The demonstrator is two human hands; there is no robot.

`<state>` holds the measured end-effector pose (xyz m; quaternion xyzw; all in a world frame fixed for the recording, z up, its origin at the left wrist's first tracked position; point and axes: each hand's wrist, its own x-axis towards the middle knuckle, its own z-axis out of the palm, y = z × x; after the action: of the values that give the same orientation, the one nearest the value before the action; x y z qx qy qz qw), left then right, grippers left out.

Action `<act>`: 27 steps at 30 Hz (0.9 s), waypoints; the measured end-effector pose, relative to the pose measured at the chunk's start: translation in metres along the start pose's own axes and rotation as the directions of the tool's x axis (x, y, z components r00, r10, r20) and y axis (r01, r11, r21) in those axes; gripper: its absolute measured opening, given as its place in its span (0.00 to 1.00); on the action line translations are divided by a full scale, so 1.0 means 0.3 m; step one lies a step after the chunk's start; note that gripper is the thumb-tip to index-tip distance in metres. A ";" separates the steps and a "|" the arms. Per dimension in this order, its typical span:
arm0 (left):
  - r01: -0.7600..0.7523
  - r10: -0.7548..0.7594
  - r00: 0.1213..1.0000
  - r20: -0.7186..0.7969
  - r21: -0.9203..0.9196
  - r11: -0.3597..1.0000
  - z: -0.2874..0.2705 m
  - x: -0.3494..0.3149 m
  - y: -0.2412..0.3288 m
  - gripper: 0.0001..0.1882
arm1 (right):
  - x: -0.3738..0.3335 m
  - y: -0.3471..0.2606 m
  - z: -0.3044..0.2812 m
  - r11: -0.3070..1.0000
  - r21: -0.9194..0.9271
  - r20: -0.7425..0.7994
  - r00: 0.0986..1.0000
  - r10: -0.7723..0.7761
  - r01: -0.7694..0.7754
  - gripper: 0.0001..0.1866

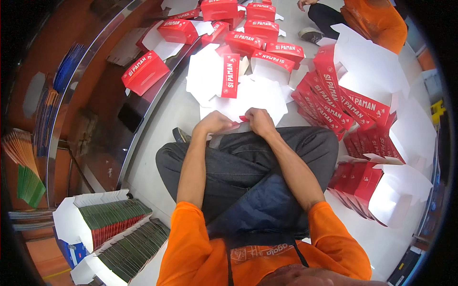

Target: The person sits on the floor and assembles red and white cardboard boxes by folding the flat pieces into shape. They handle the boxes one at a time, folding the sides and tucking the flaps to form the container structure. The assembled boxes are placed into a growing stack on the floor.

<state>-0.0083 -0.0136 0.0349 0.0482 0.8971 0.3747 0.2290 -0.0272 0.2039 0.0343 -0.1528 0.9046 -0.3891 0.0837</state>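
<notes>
In front of my crossed legs lies a partly folded cardboard box [255, 101], its white inside facing up. My left hand [216, 123] pinches the near edge of this box at its left corner. A little to the right, my right hand [260, 122] has its fingers closed on the same edge, where a small bit of red shows. The fingertips of both hands are partly hidden. Just beyond lies an open red and white box [230, 76], close against the one I hold.
Several folded red boxes [262, 29] crowd the floor ahead. Nested red boxes [355, 112] are stacked at my right. A low glass-topped table [109, 124] runs along the left, with a phone [130, 118] on it. Dark green boxes [114, 214] stand lower left. Another person [372, 24] sits far right.
</notes>
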 end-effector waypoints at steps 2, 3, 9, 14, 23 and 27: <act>-0.015 0.016 1.000 -0.024 0.018 1.000 -0.028 -0.004 -0.018 0.14 | 0.005 0.016 0.014 0.997 0.052 -0.050 0.997 -0.054 0.057 0.06; -0.024 0.025 0.999 -0.043 0.026 0.999 -0.039 -0.008 -0.027 0.13 | 0.007 0.025 0.021 0.992 0.111 -0.073 0.996 -0.047 0.055 0.05; -0.054 0.044 0.989 -0.141 -0.066 0.996 -0.068 -0.036 -0.024 0.15 | 0.010 0.008 0.013 0.925 0.371 -0.146 0.989 -0.035 0.088 0.11; -0.052 0.048 0.859 -0.509 0.006 0.999 -0.084 -0.070 0.104 0.14 | 0.008 -0.005 -0.003 0.921 0.268 -0.368 0.913 -0.175 0.284 0.26; -0.157 0.175 0.744 -0.644 0.087 0.984 -0.171 -0.240 0.269 0.09 | -0.125 -0.212 -0.042 0.868 0.165 -0.388 0.840 -0.380 0.469 0.28; -0.184 0.107 0.917 -0.383 -0.168 0.969 -0.143 -0.276 0.265 0.11 | -0.058 -0.135 -0.056 0.934 0.313 -0.175 0.977 -0.123 0.174 0.28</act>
<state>0.0395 -0.0060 0.1476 0.0200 0.8757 0.4816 0.0302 -0.0069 0.1948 0.0758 -0.1746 0.8171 -0.5494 0.0089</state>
